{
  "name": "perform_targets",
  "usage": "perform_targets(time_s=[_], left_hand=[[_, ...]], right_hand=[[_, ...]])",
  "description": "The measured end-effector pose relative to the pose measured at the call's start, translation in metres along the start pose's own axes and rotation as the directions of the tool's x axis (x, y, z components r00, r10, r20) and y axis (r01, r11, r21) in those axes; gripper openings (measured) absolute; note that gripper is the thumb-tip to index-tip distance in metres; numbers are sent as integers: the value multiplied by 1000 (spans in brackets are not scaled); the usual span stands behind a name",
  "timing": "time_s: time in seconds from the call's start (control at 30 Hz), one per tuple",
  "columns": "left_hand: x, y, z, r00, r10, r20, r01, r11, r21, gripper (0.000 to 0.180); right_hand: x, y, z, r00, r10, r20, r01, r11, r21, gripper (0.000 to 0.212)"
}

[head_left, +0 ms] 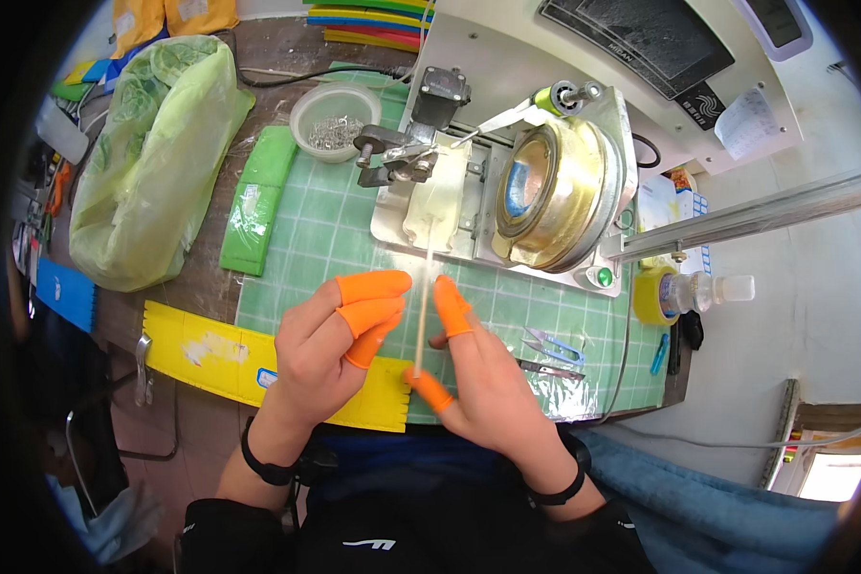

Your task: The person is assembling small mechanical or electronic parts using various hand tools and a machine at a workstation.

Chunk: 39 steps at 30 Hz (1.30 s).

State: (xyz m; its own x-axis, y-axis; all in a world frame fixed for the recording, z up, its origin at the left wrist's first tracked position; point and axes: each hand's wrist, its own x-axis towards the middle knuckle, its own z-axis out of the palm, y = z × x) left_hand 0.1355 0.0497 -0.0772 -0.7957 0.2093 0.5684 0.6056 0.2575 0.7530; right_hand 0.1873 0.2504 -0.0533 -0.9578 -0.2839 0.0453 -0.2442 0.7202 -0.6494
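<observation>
Okay, far left of the feed I had a pale green bag point(153, 163), with a yellow board point(244, 368) lower down and a green block point(258, 196) just right of the bag. Next over, left of centre, was the left hand point(320, 354), its orange-capped fingertips curled in and bunched close together; I couldn't see it pinching anything. Above it, a bowl point(325, 98) held small metal bits point(333, 134).

A thin pale rod point(424, 306) ran down mid-frame, its top at a pale guide point(434, 206) on the machine point(469, 251), its lower end by the thumb tip of the right hand point(488, 383). That hand had index and thumb spread wide beside the rod; whether the thumb pressed on it, I couldn't tell. Further right sat a gold reel point(555, 201), with blue snips point(557, 349) below.

Handling-wise, I'd have steadied the rod lightly near its lower end, in line with the guide, and kept the left fingertips out of its path, since something that thin looked easy to bend.
</observation>
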Motion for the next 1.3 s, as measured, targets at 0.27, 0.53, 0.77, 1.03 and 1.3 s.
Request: perform_targets(time_s=[0.27,0.53,0.77,1.03,1.3], left_hand=[[-1,0,4,1000,19,-10,-19,1000,18,19],[3,17,0,995,101,-2,-101,992,80,19],[61,37,-43,964,248,95,-254,966,53,14],[122,-42,-40,987,-137,-87,36,705,-708,14],[107,-77,-30,989,-149,-8,124,848,-515,9]], right_hand=[[-37,39,-46,991,-78,-107,46,961,-274,81],[-42,76,-75,949,179,-259,-293,801,-522,66],[-67,94,-103,853,227,-470,-291,954,-69,43],[-106,150,-94,769,473,-430,-301,862,408,35],[-96,153,-71,764,266,-587,-293,955,51,23]])
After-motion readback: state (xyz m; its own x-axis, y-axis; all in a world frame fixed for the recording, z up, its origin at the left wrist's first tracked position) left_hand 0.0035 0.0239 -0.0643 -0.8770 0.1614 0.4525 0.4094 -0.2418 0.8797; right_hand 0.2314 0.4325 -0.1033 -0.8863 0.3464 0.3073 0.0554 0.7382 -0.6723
